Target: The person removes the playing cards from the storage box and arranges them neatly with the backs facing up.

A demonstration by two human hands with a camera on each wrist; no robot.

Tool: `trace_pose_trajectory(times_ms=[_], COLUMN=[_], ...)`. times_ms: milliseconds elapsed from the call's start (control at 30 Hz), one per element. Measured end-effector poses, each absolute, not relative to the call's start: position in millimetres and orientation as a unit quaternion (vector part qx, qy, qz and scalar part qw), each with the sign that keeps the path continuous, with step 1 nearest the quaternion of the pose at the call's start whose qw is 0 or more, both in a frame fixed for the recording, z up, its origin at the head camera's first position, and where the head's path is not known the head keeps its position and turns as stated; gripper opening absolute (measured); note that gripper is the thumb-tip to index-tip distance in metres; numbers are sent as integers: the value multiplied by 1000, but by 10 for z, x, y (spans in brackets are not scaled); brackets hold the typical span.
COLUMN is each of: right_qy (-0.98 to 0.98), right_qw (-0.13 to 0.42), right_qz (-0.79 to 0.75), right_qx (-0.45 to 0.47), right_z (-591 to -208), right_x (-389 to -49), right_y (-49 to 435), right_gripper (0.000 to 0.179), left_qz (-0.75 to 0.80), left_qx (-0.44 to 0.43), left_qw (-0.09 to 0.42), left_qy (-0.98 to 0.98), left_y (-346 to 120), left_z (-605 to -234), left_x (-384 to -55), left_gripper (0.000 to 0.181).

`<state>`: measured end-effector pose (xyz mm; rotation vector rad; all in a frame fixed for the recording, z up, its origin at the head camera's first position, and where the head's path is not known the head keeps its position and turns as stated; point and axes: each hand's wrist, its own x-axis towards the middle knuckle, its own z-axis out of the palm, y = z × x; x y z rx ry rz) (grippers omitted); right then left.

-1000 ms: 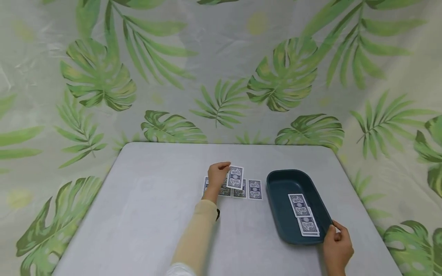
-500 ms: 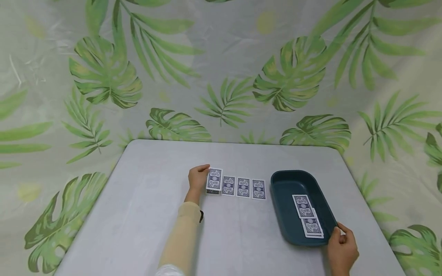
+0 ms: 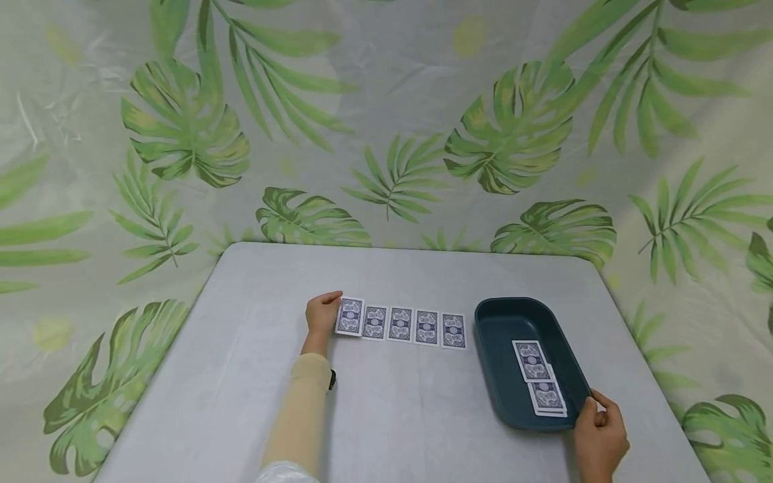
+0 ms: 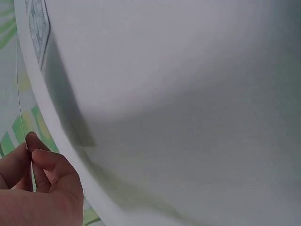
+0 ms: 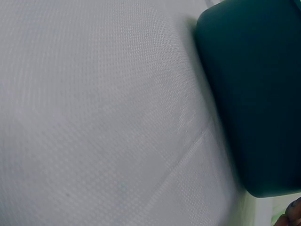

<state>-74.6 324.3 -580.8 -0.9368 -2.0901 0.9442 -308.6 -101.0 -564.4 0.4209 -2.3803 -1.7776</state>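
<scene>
My left hand point(image 3: 322, 314) pinches a blue-backed playing card point(image 3: 349, 316) by its left edge, at the left end of a row of face-down cards. In the left wrist view that card is seen edge-on between thumb and fingers point(image 4: 44, 160). Beside it lies another playing card point(image 3: 375, 323), with several more running right in line. My right hand point(image 3: 599, 433) grips the near right corner of a dark green tray point(image 3: 494, 376). Inside the tray a few face-down cards point(image 3: 531, 362) overlap in a loose stack. The right wrist view shows mostly the tray's outer wall point(image 5: 254, 94).
A white cloth covers the table point(image 3: 398, 416), whose far edge meets a leaf-patterned sheet point(image 3: 386, 121). The tray stands just right of the row's last card point(image 3: 453, 331).
My left hand has moved left along the row with the pinched card, from above the middle cards to past the left end. The right hand stays on the tray.
</scene>
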Motion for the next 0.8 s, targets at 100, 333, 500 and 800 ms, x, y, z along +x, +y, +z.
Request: trace_pose_trajectory(times_ms=[100, 333, 500, 800], right_qy=[-797, -798, -799, -796], right_qw=[327, 322, 315, 314], right_qz=[361, 361, 361, 363], right_qx=[-358, -360, -364, -370], right_z=[-5806, -5793, -5790, -5789], right_x=[-746, -759, -763, -757], right_y=[3238, 3224, 3220, 3228], right_gripper=[26, 27, 27, 28], left_qz=[-587, -579, -573, -558], left_qx=[138, 140, 144, 151], left_qw=[73, 72, 72, 60], left_qy=[-794, -800, -803, -814], left_y=[-1051, -1073, -1075, -1078], left_z=[-5679, -5713, -5723, -5770], left_x=[-3087, -3075, -3071, -3098], left_gripper=[19, 19, 18, 21])
